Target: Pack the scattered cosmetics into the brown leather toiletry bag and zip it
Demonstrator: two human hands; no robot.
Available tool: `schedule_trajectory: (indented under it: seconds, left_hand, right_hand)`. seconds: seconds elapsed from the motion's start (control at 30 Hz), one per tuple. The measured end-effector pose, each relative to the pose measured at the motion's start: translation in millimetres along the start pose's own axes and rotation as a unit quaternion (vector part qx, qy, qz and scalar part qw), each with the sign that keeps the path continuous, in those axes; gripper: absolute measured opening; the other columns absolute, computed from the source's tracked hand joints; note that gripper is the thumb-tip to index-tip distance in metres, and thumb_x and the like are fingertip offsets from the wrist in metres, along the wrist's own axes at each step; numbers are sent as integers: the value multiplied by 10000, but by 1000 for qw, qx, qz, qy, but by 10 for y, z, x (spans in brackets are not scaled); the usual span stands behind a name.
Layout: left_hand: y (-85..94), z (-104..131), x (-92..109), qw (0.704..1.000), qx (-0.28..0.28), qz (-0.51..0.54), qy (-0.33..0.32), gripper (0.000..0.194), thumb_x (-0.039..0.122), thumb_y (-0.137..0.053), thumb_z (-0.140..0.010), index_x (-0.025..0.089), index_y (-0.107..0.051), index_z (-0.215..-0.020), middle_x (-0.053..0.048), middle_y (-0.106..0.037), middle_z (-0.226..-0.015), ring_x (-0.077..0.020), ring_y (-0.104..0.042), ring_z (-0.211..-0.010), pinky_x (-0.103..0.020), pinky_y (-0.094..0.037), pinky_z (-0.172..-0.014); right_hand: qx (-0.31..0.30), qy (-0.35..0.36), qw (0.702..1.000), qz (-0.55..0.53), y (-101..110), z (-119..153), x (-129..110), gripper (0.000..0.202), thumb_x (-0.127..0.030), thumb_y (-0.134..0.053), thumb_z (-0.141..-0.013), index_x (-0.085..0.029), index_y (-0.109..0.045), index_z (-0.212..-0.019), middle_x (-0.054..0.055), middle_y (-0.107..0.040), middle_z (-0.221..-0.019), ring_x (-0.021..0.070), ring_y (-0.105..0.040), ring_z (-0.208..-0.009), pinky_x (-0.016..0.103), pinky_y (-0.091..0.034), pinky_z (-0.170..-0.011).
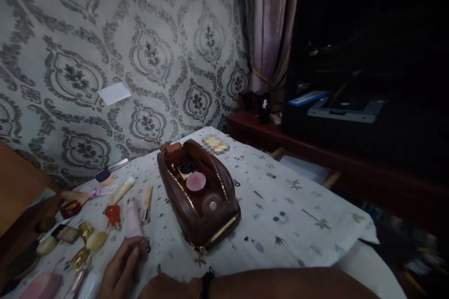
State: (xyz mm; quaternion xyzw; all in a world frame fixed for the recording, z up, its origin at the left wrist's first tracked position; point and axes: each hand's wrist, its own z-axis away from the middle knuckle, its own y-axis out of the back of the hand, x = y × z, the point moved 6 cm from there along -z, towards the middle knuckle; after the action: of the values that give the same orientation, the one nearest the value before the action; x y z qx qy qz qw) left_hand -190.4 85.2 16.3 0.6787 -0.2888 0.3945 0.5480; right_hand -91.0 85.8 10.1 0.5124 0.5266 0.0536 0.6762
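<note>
My left hand [123, 265] is at the lower left, its fingers curled and pressed together at the lower end of a pink squeeze tube [133, 217]. Whether they grip it is unclear; a small dark shape shows at the fingertips. My right hand [168, 286] reaches in along the bottom edge with a dark bracelet [207, 282] at the wrist; its fingers are hidden. Ahead stands a brown makeup bag [206, 219], unzipped, holding a round pink compact [195, 181] and a black-and-gold item [185, 168]. A slim gold-capped tube [147, 203] lies between tube and bag.
Several cosmetics lie at left: a red bottle [112, 216], a cream tube [122, 189], a dark red jar [70, 208], a yellow oval item [97, 241] and a pink item [42, 286]. A patterned cloth [266, 238] covers the table. A drawer [305, 169] stands open at right.
</note>
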Motion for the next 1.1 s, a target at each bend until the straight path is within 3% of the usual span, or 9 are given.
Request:
schedule_trajectory:
  seconds: [0.1, 0.27, 0.37, 0.47, 0.57, 0.7, 0.83, 0.97, 1.1]
  left_hand:
    - [-15, -66, -76, 1000, 4, 16, -1, 520, 651, -642, -792, 190, -685, -1030, -56, -727, -875, -222, -675, -813, -270, -549, -715]
    - [-89, -119, -30, 999, 10, 35, 6, 511, 643, -686, -755, 168, -664, -943, -38, -683, -770, -203, -650, -758, -280, -528, -714]
    - [-123, -66, 69, 999, 10, 38, 9, 476, 615, -638, -811, 168, -648, -972, 3, -620, -676, -161, -574, -629, -245, -445, -580]
    - [-158, -22, 130, 998, -10, 64, -5, 435, 584, -540, -891, 169, -622, -990, 47, -513, -577, -131, -482, -533, -232, -365, -521]
    - [-147, -9, 130, 998, -5, 62, -17, 387, 542, -521, -917, 176, -609, -1010, 62, -468, -554, -125, -448, -508, -233, -342, -512]
    - [-101, 5, 166, 997, 31, 26, -63, 284, 443, -560, -912, 191, -625, -1025, 25, -567, -697, -125, -501, -596, -235, -387, -577]
    - [-44, 45, 212, 995, 63, 19, -80, 203, 339, -536, -922, 175, -637, -986, -35, -653, -835, -151, -587, -722, -243, -437, -642]
    - [217, 72, 288, 989, 113, -28, -86, 176, 268, -492, -933, 178, -638, -969, -58, -686, -877, -176, -629, -820, -256, -462, -693]
    - [806, -62, 320, 970, 170, -156, -72, 200, 168, -459, -920, 182, -626, -1029, -58, -703, -940, -183, -640, -880, -281, -486, -795]
  right_hand:
    - [-47, -28, 998, -15, -25, -104, 44, 263, -135, -569, -877, -268, -742, -729, -4, -715, -643, 193, -651, -611, 307, -432, -617]
    - [-125, 106, 984, -76, 113, 154, 19, 104, -243, -649, -834, -229, -747, -867, -24, -765, -846, 141, -645, -711, 213, -421, -628]
    - [-79, 123, 980, -136, 240, 270, 22, 128, -158, -584, -822, -165, -702, -775, -4, -733, -777, 112, -585, -640, 199, -384, -593]
    - [-53, 82, 958, -270, 257, 262, 66, 186, -120, -522, -793, -166, -577, -622, -36, -581, -574, 86, -490, -508, 191, -335, -505]
    - [-91, 22, 918, -385, 131, 209, 130, 196, -264, -510, -840, -188, -534, -661, -48, -523, -559, 71, -455, -432, 175, -307, -423]
    - [-92, -17, 889, -449, 47, 129, 213, 319, -488, -571, -815, -193, -546, -695, -45, -530, -562, 64, -429, -387, 181, -284, -382]
    - [-91, -50, 861, -499, 57, 23, 237, 403, -576, -650, -718, -188, -564, -650, -38, -530, -509, 72, -414, -371, 207, -254, -383]
    - [-59, -134, 803, -577, 76, -94, 254, 364, -504, -739, -636, -159, -647, -699, -23, -575, -520, 73, -451, -403, 199, -279, -417]
    - [-22, -198, 727, -657, 32, -182, 240, 326, -404, -827, -569, -143, -696, -714, -9, -593, -541, 74, -472, -454, 185, -310, -443]
